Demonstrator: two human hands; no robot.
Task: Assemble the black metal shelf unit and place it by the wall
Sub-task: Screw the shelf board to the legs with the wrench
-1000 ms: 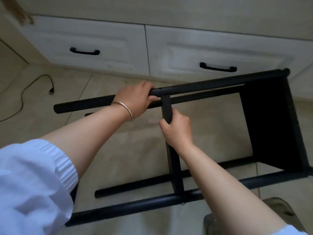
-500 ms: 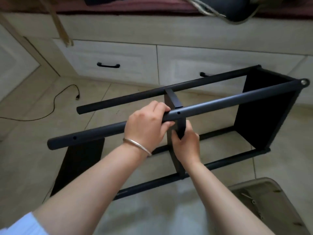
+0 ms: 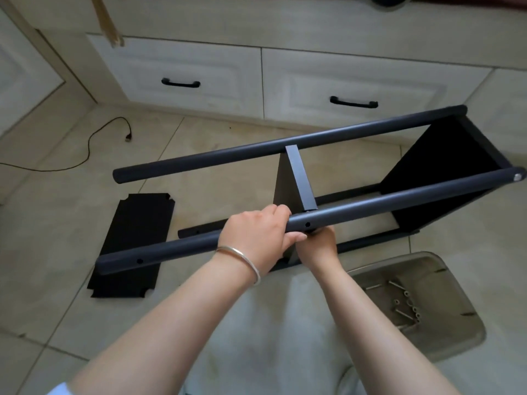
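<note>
Shelf unit [image 3: 328, 178], centre frame, on its side on the floor. Left hand [image 3: 256, 238] clenched round near pole [image 3: 399, 201]; right hand [image 3: 319, 246] grasping middle shelf panel [image 3: 299, 178] beneath. Advice: align screw hole [image 3: 307, 224] with panel corner, hold steady. Spare panel [image 3: 134, 243] lower left.

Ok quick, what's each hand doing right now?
Left hand: gripping the near pole.
Right hand: under the pole at the middle shelf panel; grip hidden.

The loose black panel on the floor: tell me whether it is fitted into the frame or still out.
Out. The loose panel lies flat on the floor tiles, left of the frame, with no tube attached to it.
</note>
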